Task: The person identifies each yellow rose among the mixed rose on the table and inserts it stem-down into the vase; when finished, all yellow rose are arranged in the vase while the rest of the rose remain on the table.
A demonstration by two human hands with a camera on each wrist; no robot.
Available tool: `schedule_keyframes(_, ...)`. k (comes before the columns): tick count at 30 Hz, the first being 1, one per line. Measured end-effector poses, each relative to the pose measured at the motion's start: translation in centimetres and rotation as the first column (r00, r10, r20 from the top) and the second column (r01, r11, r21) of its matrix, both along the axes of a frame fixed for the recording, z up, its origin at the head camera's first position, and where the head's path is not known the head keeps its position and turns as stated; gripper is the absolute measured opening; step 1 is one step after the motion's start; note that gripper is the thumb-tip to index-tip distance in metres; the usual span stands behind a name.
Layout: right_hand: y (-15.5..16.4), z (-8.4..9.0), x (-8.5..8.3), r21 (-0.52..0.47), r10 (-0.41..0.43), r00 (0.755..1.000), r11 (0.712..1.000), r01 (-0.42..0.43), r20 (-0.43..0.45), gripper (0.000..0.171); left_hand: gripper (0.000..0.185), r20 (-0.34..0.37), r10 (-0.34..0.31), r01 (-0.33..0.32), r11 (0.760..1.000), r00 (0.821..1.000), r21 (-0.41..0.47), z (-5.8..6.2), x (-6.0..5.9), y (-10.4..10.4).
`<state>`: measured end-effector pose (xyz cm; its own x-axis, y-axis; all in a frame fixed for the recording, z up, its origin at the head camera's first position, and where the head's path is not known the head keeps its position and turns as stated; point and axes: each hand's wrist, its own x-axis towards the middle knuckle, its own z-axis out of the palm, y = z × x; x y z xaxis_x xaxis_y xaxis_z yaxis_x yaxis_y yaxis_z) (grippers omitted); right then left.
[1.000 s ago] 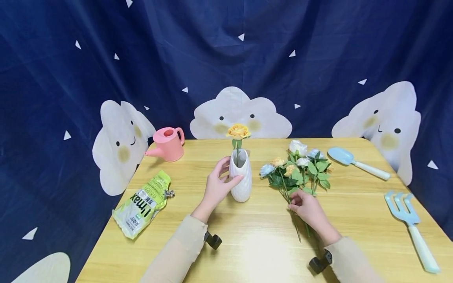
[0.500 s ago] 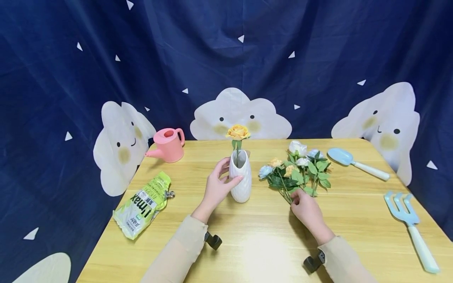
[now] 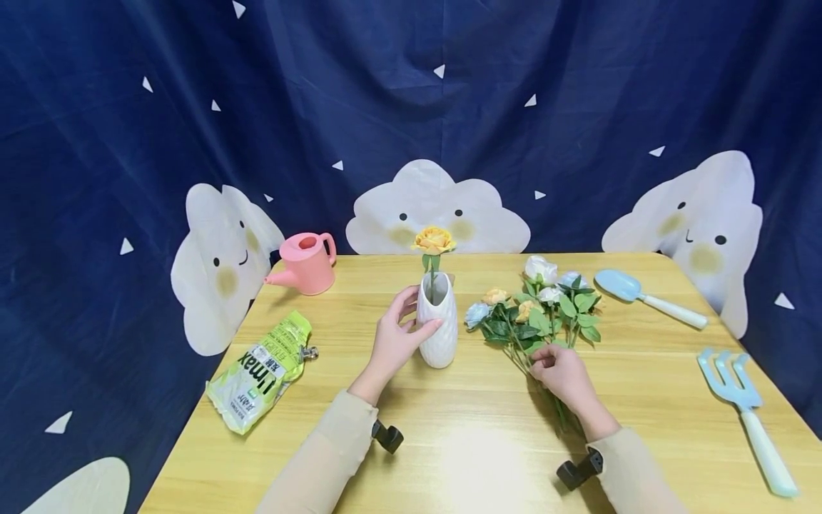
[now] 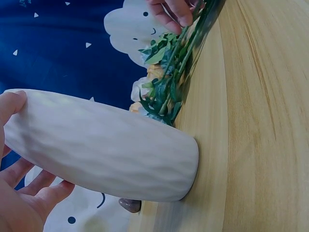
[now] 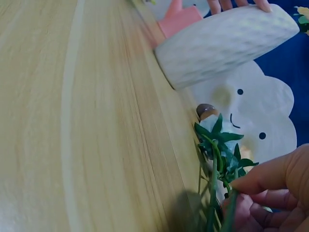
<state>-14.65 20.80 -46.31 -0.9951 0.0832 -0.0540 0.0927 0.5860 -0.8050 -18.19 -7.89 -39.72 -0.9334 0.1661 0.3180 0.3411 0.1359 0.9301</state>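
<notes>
My left hand (image 3: 397, 335) holds the white textured vase (image 3: 438, 335) near its top, thumb on the front and fingers round the far side. The vase stands upright on the table. One yellow rose (image 3: 433, 241) rises from its mouth. To the right lies a bunch of artificial roses (image 3: 541, 270) in white, pale blue and yellow with green leaves. My right hand (image 3: 560, 373) is at their stems, pinching a green rose stem (image 5: 230, 212) between thumb and fingertips. A pale blue rose (image 3: 477, 315) lies at the bunch's left side, toward the vase.
A pink watering can (image 3: 308, 264) stands at the back left, and a green and white bag (image 3: 260, 375) with a metal clip lies before it. On the right are a blue hand trowel (image 3: 648, 296) and a blue hand fork (image 3: 748, 417). A brown rounded object (image 4: 129, 205) sits behind the vase.
The pale blue rose and neighbouring yellow one have shifted slightly left, toward the vase. My right hand moved left, then back right along the stems. My left hand stays on the vase.
</notes>
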Motion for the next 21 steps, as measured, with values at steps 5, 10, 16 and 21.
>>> schedule_keyframes(5, 0.1, 0.1, 0.1, -0.066, 0.006, 1.000, 0.998, -0.006, 0.006, 0.021, 0.059, -0.011, -0.003, 0.003, 1.000, 1.000, 0.004, 0.0, 0.0, 0.0)
schedule_keyframes(10, 0.2, -0.5, 0.0, -0.119, 0.074, 0.996, 0.991, -0.068, 0.045, 0.024, 0.059, -0.022, -0.007, 0.007, 1.000, 1.000, -0.002, 0.1, 0.0, 0.0)
schedule_keyframes(16, 0.1, -0.8, 0.0, -0.215, 0.108, 0.987, 0.973, -0.081, 0.118, 0.027, 0.060, -0.012, -0.009, 0.009, 1.000, 1.000, 0.002, -0.4, -0.2, -0.1)
schedule_keyframes(21, 0.0, -0.4, 0.0, -0.319, 0.150, 0.975, 0.943, -0.091, 0.166, 0.034, 0.060, 0.002, 0.014, -0.014, 1.000, 1.000, 0.013, -2.1, -1.3, -0.1)
